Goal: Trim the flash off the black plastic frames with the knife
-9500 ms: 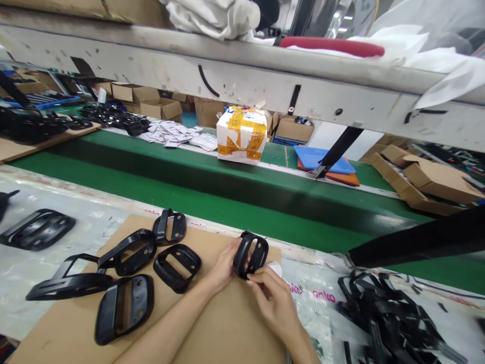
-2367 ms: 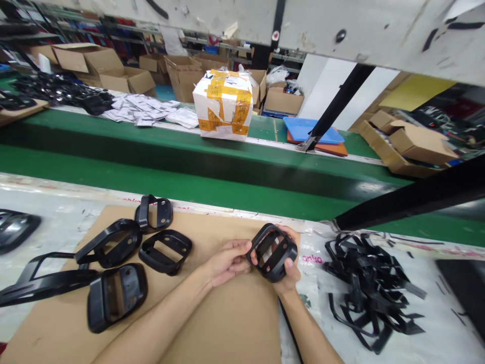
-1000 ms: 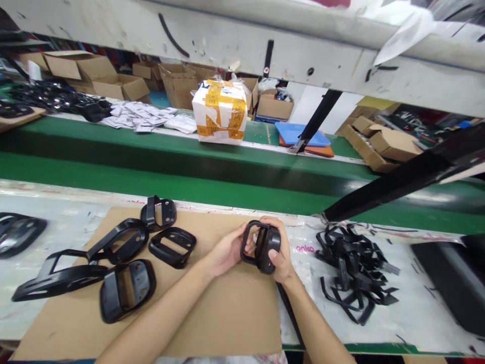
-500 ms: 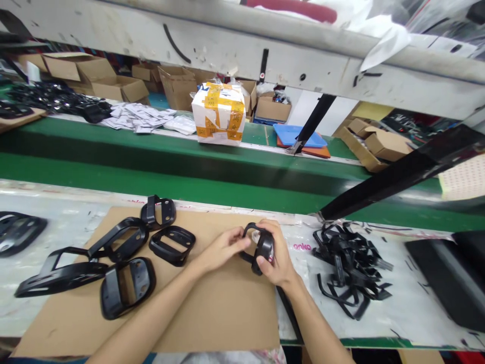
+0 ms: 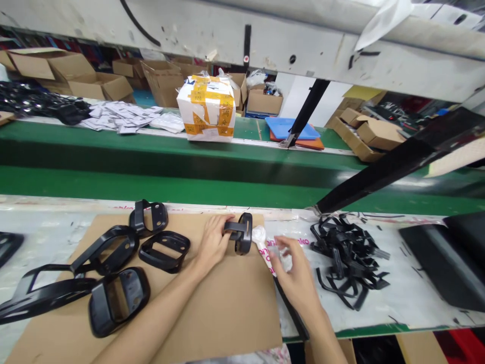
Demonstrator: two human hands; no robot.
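Note:
My left hand (image 5: 214, 240) grips the strap of a black plastic frame with a strap across it (image 5: 244, 233), held over the brown cardboard sheet (image 5: 223, 313). Its fingers are closed on the strap, with the oval part turned to the right. My right hand (image 5: 293, 268) is empty, fingers apart, just right of a white, pink-printed wrapped end (image 5: 265, 253) of a long black bar (image 5: 290, 308). Whether it touches that wrap I cannot tell. Several similar black frames (image 5: 164, 251) lie to the left, on and beside the cardboard.
To the right lies a tangled heap of black straps (image 5: 344, 258), and beyond it a black flat piece (image 5: 439, 263). A slanting black post (image 5: 379, 172) rises behind the heap. Across the green channel (image 5: 170, 184) stands a taped white box (image 5: 206, 108).
My right hand has let go of the black frame and moved right and down, opening. My left hand now holds the frame by its strap, a little further left. The camera view has shifted slightly.

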